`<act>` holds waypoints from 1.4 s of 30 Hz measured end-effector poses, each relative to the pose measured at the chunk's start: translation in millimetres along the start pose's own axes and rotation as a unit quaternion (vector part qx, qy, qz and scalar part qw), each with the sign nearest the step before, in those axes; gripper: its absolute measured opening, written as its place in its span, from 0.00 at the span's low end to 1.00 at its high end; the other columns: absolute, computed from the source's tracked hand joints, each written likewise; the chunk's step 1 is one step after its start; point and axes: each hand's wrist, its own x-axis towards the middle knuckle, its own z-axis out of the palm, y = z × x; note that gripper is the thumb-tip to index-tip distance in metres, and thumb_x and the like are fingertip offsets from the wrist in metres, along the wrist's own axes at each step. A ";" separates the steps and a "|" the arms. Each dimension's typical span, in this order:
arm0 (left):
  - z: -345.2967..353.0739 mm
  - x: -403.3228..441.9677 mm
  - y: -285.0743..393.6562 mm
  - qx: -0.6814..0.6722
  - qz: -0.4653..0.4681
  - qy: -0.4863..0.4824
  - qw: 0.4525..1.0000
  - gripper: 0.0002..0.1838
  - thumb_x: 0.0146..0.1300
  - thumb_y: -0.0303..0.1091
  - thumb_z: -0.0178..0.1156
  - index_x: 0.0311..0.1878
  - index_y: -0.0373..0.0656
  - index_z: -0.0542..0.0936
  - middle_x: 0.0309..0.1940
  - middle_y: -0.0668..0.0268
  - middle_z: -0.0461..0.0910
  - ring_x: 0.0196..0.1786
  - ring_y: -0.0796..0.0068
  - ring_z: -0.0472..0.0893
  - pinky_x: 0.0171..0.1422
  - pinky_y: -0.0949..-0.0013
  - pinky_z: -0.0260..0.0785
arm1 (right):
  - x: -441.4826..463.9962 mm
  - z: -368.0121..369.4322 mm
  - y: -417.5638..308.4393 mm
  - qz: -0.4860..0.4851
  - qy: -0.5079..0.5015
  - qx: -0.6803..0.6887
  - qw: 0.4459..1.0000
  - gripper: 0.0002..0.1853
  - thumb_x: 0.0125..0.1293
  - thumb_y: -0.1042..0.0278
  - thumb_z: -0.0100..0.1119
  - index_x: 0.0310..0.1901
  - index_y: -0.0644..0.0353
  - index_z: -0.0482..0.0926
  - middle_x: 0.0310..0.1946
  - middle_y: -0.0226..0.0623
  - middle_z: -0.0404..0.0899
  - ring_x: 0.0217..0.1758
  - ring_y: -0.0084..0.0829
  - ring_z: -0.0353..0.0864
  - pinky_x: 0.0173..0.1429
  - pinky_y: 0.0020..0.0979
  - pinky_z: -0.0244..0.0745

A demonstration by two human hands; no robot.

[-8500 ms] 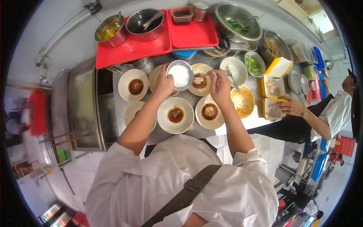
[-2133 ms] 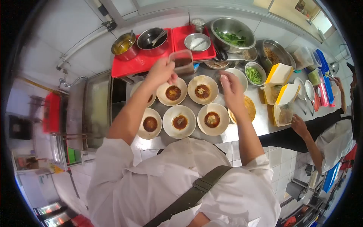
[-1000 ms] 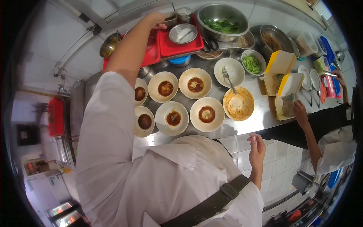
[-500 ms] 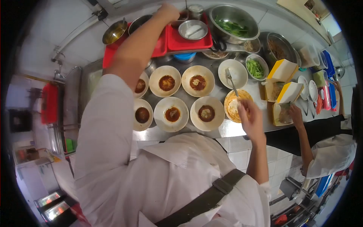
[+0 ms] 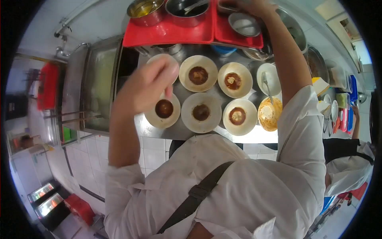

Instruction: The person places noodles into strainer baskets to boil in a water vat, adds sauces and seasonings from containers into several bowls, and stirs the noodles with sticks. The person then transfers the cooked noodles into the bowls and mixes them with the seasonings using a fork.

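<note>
My left hand point(image 5: 153, 81), slightly blurred, hangs above the left end of two rows of pale bowls, fingers drawn together; what they hold, if anything, I cannot make out. Partly behind it is one bowl, and just below sits a bowl of dark sauce point(image 5: 164, 109). Brown sauce pools in the other bowls point(image 5: 199, 101), some with a pale dab. Stretched across to the back shelf, my right hand point(image 5: 254, 5) is beside a small metal bowl of white powder point(image 5: 244, 24); its fingers are indistinct. A fork point(image 5: 267, 85) leans between a white bowl and an orange-smeared bowl point(image 5: 269, 114).
Red trays point(image 5: 169, 35) on the raised shelf carry a pot of yellow liquid point(image 5: 145, 12) and a pot of dark liquid point(image 5: 187, 15). A steel basin point(image 5: 99, 85) lies left of the counter. At right a co-worker's arm point(image 5: 355, 121) reaches toward blue containers.
My left hand has come from the back shelf down over the left bowls. My right hand has left the orange-smeared bowl for the shelf. The view has shifted left.
</note>
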 end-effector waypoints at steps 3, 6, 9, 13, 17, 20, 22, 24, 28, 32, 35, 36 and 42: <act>-19.9 -57.2 -79.5 -0.153 -0.117 -0.086 0.977 0.11 0.73 0.34 0.48 0.33 0.42 0.69 0.22 0.68 0.77 0.21 0.85 0.66 0.24 0.75 0.58 | 34.5 29.8 26.9 -0.014 0.005 0.029 0.999 0.30 0.59 0.41 0.59 0.57 0.52 0.78 0.56 0.48 0.78 0.59 0.48 0.77 0.61 0.42 0.73; -27.9 -97.7 -136.7 -0.201 -0.184 -0.060 0.960 0.09 0.73 0.34 0.48 0.34 0.44 0.68 0.22 0.67 0.77 0.19 0.88 0.62 0.22 0.78 0.53 | 15.6 7.0 0.6 -0.012 0.031 0.023 0.999 0.32 0.54 0.44 0.65 0.56 0.56 0.79 0.51 0.50 0.81 0.55 0.48 0.80 0.59 0.42 0.75; -32.9 -118.7 -165.5 -0.227 -0.180 -0.004 0.957 0.14 0.74 0.42 0.48 0.32 0.46 0.67 0.21 0.66 0.76 0.17 0.89 0.60 0.19 0.80 0.49 | 10.2 2.2 -3.5 0.036 0.059 0.109 0.992 0.32 0.48 0.48 0.72 0.52 0.60 0.81 0.46 0.49 0.84 0.49 0.47 0.83 0.54 0.41 0.78; -51.3 -112.2 -163.8 -0.250 -0.169 0.044 0.952 0.14 0.73 0.42 0.49 0.31 0.47 0.67 0.21 0.67 0.76 0.16 0.89 0.59 0.18 0.81 0.47 | 9.0 4.0 10.2 -0.065 0.161 0.086 0.981 0.23 0.59 0.56 0.67 0.55 0.53 0.78 0.44 0.47 0.83 0.48 0.47 0.83 0.54 0.43 0.76; -69.4 -79.9 -145.2 -0.240 -0.129 0.038 0.962 0.13 0.74 0.38 0.46 0.33 0.44 0.70 0.25 0.65 0.77 0.17 0.89 0.58 0.19 0.81 0.50 | -23.5 -41.2 8.6 -0.087 0.184 0.082 0.975 0.30 0.55 0.60 0.72 0.60 0.55 0.74 0.45 0.46 0.83 0.50 0.42 0.83 0.54 0.41 0.77; -60.1 -35.4 -121.2 -0.266 -0.111 0.046 0.956 0.17 0.72 0.48 0.49 0.43 0.43 0.74 0.34 0.64 0.79 0.25 0.83 0.72 0.23 0.79 0.61 | -70.6 -59.3 -19.2 -0.137 0.271 0.342 0.889 0.42 0.50 0.67 0.77 0.66 0.57 0.65 0.50 0.47 0.80 0.52 0.37 0.83 0.54 0.39 0.79; -37.0 -3.2 -98.8 -0.289 -0.089 0.009 0.953 0.22 0.71 0.53 0.49 0.55 0.45 0.71 0.44 0.62 0.78 0.39 0.72 0.80 0.32 0.69 0.73 | -109.5 -55.6 -44.1 -0.087 0.274 0.483 0.827 0.49 0.48 0.73 0.78 0.71 0.59 0.57 0.56 0.47 0.75 0.54 0.35 0.81 0.56 0.37 0.79; -11.8 25.3 -92.1 -0.338 -0.105 -0.060 0.934 0.28 0.71 0.55 0.49 0.65 0.46 0.65 0.53 0.60 0.74 0.53 0.62 0.79 0.44 0.54 0.79 | -148.4 -22.3 -69.9 -0.165 0.229 0.529 0.800 0.51 0.49 0.73 0.77 0.72 0.58 0.54 0.60 0.48 0.71 0.58 0.38 0.78 0.59 0.39 0.76; 39.0 32.2 -100.3 -0.423 -0.161 -0.118 0.884 0.30 0.66 0.49 0.60 0.65 0.45 0.66 0.58 0.61 0.72 0.57 0.62 0.76 0.48 0.50 0.80 | -238.2 31.3 -139.7 -0.078 0.019 0.560 0.825 0.54 0.42 0.68 0.81 0.71 0.61 0.58 0.63 0.45 0.71 0.61 0.37 0.75 0.64 0.37 0.71; 66.8 11.0 -151.2 -0.492 -0.165 -0.215 0.827 0.30 0.62 0.43 0.64 0.64 0.41 0.68 0.52 0.63 0.77 0.53 0.71 0.79 0.50 0.61 0.80 | -294.0 64.1 -150.6 -0.030 -0.007 0.508 0.861 0.55 0.42 0.68 0.81 0.72 0.60 0.57 0.58 0.43 0.74 0.57 0.36 0.77 0.57 0.35 0.73; 73.8 1.1 -147.7 -0.513 -0.193 -0.154 0.822 0.37 0.58 0.41 0.68 0.67 0.37 0.63 0.52 0.59 0.77 0.52 0.69 0.79 0.50 0.64 0.78 | -317.4 78.5 -132.7 0.080 -0.032 0.608 0.789 0.43 0.58 0.54 0.71 0.70 0.58 0.60 0.52 0.42 0.78 0.45 0.34 0.82 0.46 0.33 0.78; 73.6 1.1 -147.7 -0.427 -0.147 -0.160 0.878 0.42 0.55 0.42 0.71 0.67 0.34 0.61 0.51 0.57 0.77 0.51 0.67 0.80 0.49 0.65 0.77 | -316.9 72.9 -133.1 0.194 -0.187 0.725 0.634 0.37 0.64 0.46 0.60 0.68 0.57 0.62 0.51 0.43 0.78 0.39 0.34 0.83 0.40 0.32 0.79; 70.1 17.6 -148.9 -0.151 -0.021 -0.189 0.970 0.54 0.44 0.48 0.76 0.68 0.27 0.59 0.45 0.51 0.79 0.49 0.66 0.80 0.47 0.67 0.76 | -334.9 91.7 -189.7 0.374 -0.190 0.875 0.243 0.28 0.71 0.37 0.44 0.57 0.53 0.73 0.46 0.39 0.81 0.38 0.34 0.84 0.38 0.33 0.82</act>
